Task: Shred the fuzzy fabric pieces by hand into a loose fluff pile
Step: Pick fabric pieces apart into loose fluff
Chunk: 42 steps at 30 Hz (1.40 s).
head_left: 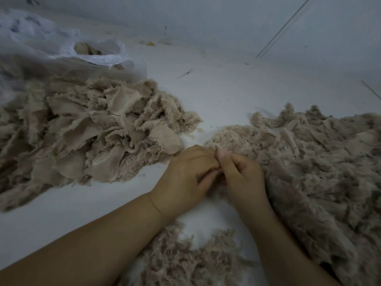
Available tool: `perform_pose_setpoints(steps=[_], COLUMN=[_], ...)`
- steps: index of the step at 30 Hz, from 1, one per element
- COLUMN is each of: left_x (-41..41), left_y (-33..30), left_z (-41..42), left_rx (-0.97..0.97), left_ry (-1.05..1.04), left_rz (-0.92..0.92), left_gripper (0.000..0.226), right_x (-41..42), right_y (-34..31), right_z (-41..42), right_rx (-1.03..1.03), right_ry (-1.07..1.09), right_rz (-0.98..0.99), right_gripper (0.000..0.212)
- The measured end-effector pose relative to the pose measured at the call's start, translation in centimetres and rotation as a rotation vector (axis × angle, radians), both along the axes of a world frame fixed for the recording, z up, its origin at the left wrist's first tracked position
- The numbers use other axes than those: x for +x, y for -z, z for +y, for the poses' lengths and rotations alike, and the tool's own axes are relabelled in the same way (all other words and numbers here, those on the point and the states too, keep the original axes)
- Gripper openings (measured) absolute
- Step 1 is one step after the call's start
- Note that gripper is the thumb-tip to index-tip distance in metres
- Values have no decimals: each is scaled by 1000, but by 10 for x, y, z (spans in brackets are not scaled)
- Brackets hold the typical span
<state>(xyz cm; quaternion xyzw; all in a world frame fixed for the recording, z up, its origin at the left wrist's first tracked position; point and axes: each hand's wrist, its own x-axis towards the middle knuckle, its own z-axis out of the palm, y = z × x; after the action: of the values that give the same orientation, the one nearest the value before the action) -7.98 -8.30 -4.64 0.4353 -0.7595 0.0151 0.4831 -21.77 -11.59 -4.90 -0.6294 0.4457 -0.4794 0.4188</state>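
1. Two hands met over one small fuzzy scrap (219,162), just in front of the person, between the two big heaps. The left hand (185,180) pinched it with curled fingers, and the right hand (240,176) pinched it too, thumb on top.
2. Most of the scrap was hidden between the fingers, so how big it was could not be told.
3. To tear well, I think the hands needed to grip close together and pull apart, a little bit at a time.
4. Small bits would make softer fluff than big ones.
5. The fluff pile (313,172) lay just beside the right hand, so torn bits could drop there.
6. More loose fluff (185,259) lay near the arms.
7. The heap of whole fabric pieces (88,131) sat to the left on the white bench (72,207), still a lot to do.
8. A plastic bag (99,56) with more pieces sat behind that heap.
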Motion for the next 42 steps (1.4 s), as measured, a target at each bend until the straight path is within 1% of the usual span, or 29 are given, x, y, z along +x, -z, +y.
perform_pose_setpoints(steps=[1,3,5,7,9,10,12,14,17,19,21,23,26,28,30,32,34,36,39,42], left_x=[0,1,2,1,2,2,5,9,14,17,18,17,13,12,14,14,12,12,18,23], left_y=[0,0,-1,-2,-3,-4,-7,-10,-13,-14,-11,-5,3,2,0,-3,-5,-4,-7,-8], left_z=[1,3,3,0,-5,-8,-12,-13,-14,-14,-16,-16,-20,-22,-21,-15,-10,-10,-11,-10], left_rx=[-2,27,113,278,502,588,683,762,851,878,869,810,699,685,736,839,915,921,902,883], left_ry=[4,9,-11,-77,-99,-77,18,99,169,194,195,129,-27,-55,18,119,212,222,187,190], left_rz=[2,74,187,323,477,545,647,685,652,641,656,709,798,867,910,815,722,755,892,882], left_gripper=[5,8,9,10,28,33,30,22,15,12,15,19,25,25,26,26,19,15,13,17], right_x=[-1,-3,-4,-4,-4,-4,-3,-3,-3,-4,-4,-4,-4,-3,-3,-4,-4,-3,-2,-1], right_y=[1,2,3,3,2,2,0,-1,-1,-1,0,1,1,0,-1,-3,-4,-5,-6,-7], right_z=[-1,-3,-4,-3,-2,-1,0,1,1,1,2,1,1,0,0,0,1,1,1,0], right_rx=[10,44,49,67,89,75,25,-4,-11,6,23,42,58,59,59,61,69,61,45,46], right_ry=[-9,-5,-6,-25,-45,-57,-89,-112,-129,-142,-128,-92,-54,-27,5,6,-6,34,100,130], right_rz=[-15,-42,-34,-53,-53,-33,7,16,27,24,27,9,-34,-72,-105,-119,-119,-97,-46,-44], right_gripper=[41,30,31,34,34,32,29,27,28,30,29,28,29,32,31,30,32,33,34,35])
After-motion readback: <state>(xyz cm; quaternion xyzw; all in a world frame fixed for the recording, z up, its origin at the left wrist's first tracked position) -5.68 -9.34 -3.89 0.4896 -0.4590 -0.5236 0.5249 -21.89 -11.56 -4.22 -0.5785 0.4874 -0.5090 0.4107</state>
